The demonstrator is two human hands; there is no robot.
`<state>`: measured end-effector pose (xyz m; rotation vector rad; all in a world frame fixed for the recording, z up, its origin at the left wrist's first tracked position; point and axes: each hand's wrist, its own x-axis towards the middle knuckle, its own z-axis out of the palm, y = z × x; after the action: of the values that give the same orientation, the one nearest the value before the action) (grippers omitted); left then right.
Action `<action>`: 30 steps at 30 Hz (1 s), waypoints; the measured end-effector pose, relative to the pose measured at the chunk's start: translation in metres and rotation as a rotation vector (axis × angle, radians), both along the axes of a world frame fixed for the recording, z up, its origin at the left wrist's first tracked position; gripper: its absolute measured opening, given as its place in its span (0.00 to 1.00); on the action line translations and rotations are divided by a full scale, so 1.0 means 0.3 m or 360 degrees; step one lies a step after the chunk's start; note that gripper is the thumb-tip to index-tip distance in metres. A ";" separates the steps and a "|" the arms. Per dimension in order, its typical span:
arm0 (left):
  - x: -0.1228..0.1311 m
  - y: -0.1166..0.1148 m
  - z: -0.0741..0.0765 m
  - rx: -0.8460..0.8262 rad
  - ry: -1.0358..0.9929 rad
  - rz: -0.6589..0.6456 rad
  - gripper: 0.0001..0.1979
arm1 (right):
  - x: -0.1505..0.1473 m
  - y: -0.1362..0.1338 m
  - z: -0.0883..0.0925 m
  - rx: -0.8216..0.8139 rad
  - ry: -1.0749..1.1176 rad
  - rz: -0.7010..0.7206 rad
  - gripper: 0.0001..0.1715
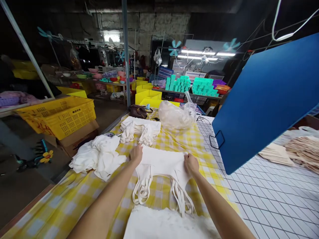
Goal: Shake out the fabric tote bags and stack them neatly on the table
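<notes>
Between my two hands a white strapped top [163, 161] is spread flat, its straps hanging toward me over the checked cloth. My left hand [136, 154] is closed on its far left corner. At the far right corner my right hand [191, 163] grips the edge with fingers curled. Whether other tops lie under it I cannot tell, though several straps show on each side. Just beyond lies a stack of folded white tops [142, 126] with bunched straps. A loose heap of white fabric [98, 156] sits to the left. Closest to me is another white fabric pile [164, 224], partly cut off.
A yellow-checked cloth [72, 205] covers the table. A blue board [269, 99] stands tilted at right, beside a black metal bookend [217, 140]. Farther back are a clear plastic bag [175, 114] and a dark handbag [138, 112]. A yellow crate [67, 114] stands off the left edge.
</notes>
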<state>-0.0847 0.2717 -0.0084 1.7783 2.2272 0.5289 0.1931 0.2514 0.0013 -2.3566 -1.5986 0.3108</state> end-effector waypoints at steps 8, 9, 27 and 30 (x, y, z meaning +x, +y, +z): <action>0.005 -0.007 -0.002 0.0031 0.0120 0.0031 0.16 | -0.011 -0.022 0.007 -0.0051 -0.0198 0.0077 0.18; 0.007 -0.011 0.003 0.0035 0.0126 0.0034 0.17 | -0.010 -0.027 0.010 -0.0049 -0.0220 0.0085 0.19; -0.017 -0.516 0.132 0.0246 -0.0088 -0.0624 0.21 | -0.024 -0.332 0.199 0.0381 -0.0037 0.0928 0.26; -0.170 -0.772 0.131 0.0483 -0.0147 -0.0485 0.22 | 0.025 -0.528 0.229 0.0385 0.0027 0.1040 0.28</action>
<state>-0.1358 0.0401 0.0309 2.1404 1.8434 0.8962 0.2006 0.0929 0.0700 -1.6010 -2.2177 0.2422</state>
